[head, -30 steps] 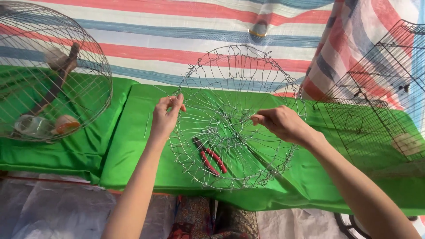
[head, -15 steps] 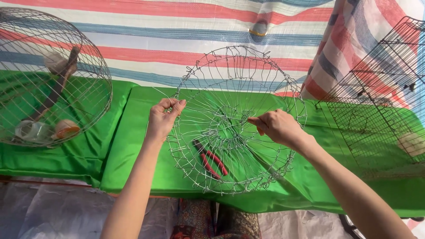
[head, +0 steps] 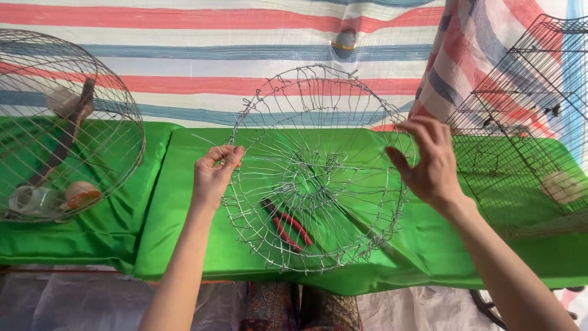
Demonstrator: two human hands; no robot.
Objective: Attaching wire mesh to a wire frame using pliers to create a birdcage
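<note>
Left hand and right hand grip round wire frame

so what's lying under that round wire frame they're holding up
Seen through the round wire frame: red-handled pliers lying on the green cloth. Whatever supports the cloth is covered.
</note>
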